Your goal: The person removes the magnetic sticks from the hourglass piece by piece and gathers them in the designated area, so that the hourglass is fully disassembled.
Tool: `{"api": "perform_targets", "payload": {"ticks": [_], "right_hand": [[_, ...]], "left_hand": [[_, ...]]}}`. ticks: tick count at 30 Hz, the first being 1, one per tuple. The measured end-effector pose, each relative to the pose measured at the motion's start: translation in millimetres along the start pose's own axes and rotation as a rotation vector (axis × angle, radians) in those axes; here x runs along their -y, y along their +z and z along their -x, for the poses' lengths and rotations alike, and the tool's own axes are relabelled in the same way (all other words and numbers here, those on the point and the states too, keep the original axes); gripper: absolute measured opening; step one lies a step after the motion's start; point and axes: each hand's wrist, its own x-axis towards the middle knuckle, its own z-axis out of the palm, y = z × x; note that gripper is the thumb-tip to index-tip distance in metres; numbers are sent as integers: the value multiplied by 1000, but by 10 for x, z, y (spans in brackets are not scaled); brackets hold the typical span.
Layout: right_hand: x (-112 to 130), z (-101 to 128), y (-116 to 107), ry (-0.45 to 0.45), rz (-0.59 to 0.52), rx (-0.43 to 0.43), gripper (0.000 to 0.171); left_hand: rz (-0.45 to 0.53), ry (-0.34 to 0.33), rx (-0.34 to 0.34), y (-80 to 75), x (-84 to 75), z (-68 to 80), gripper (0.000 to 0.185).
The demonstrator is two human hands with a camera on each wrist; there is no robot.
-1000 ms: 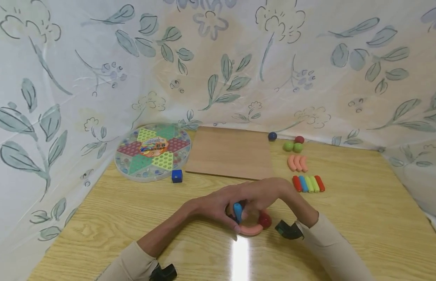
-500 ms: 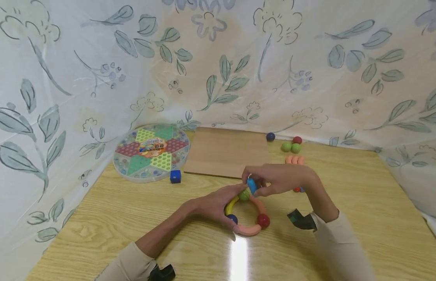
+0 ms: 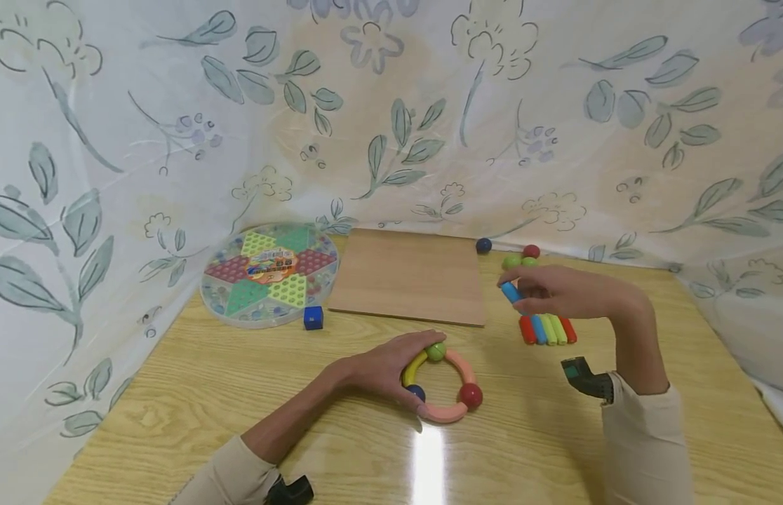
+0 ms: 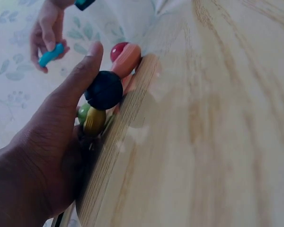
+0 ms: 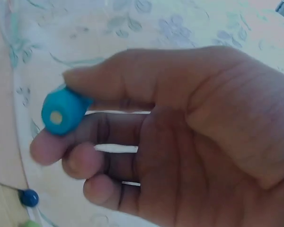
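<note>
In the head view, a ring of curved rods [image 3: 443,414] and balls lies on the table. Salmon and yellow rods join its red ball [image 3: 471,396], green ball [image 3: 436,351] and dark blue ball [image 3: 416,393]. My left hand [image 3: 386,368] grips the ring's left side, thumb at the blue ball and fingertips at the green one. Raised off to the right, my right hand [image 3: 574,291] pinches a short blue rod [image 3: 510,292] between thumb and fingers. A pale round spot marks the end of that blue rod [image 5: 61,113] in the right wrist view.
Beneath my right hand is a row of red, blue and lime rods [image 3: 548,330]. Loose balls [image 3: 483,245] lie farther back. A flat wooden board [image 3: 407,277] lies mid-table, left of it a round Chinese checkers set [image 3: 271,270] and a blue cube [image 3: 313,318].
My right hand has lifted the blue rod away from the ring and carried it right, towards the row of rods. My left hand has stayed on the ring.
</note>
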Motion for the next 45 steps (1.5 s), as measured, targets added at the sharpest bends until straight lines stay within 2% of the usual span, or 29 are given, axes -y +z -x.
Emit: {"api": "perform_targets", "payload": {"ticks": [5,10,13,17,20,25,30,37,45], "right_hand": [[-175,115,-71,83,-9,-31,44],[-390,215,-114,239,-47,-24,37],[-572,237,-121,348,-49,38,34],[-844,229,-99,472,-79,136,39],[-1025,241,-67,537,-131,160,41],[-1217,275,-9,562,-201,157,38],[-1317,257,31,577,-227,154,43],[-1350,288,11,618,-237,143,47],[-1310,286,-6,619,-247,140,43]], "left_hand": [[-1,-5,-4,12,-11,5,111],[-14,-7,-4,3,-13,22,112],[-22,-13,-3,-1,-7,30,112],[-18,-18,-2,0,7,31,113],[-16,-14,-1,7,16,26,115],[-25,-7,-2,13,31,29,115],[-18,-15,-4,1,25,41,115],[-33,5,-6,11,35,1,117],[-13,-15,-2,15,44,18,120]]}}
